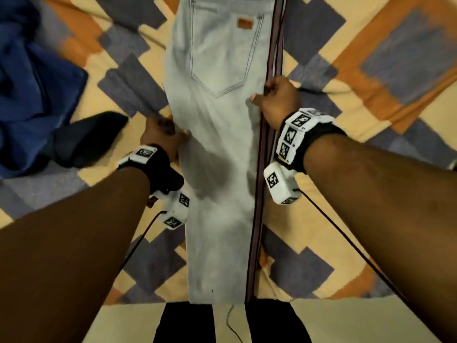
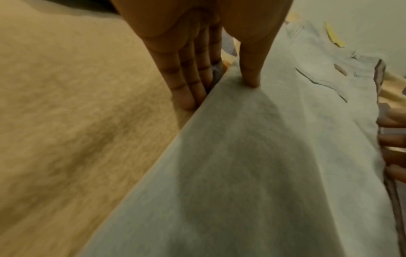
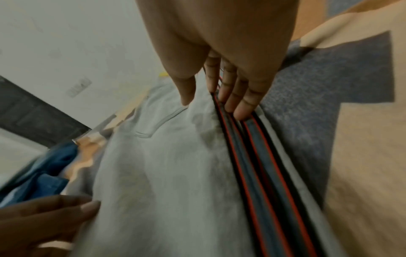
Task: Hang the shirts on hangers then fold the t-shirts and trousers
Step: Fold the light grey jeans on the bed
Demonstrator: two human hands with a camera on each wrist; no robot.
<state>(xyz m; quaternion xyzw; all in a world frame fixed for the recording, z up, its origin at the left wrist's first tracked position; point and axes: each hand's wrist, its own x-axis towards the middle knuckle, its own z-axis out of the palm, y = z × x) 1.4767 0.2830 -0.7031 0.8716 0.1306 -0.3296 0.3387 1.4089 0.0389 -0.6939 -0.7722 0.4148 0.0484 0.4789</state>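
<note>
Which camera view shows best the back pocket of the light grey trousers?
The head view: the whole back pocket lies flat and sharp on the light grey trousers. The right wrist view shows only its lower stitched corner, blurred. The left wrist view shows it small and distorted, far off.

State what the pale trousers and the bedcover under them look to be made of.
Pale grey trousers: likely denim, matte, going by the double-stitched back pocket and the leather-like waist patch. Bedcover: soft woven or fleecy cloth, matte, with a printed block pattern; the fibre is unclear.
</note>
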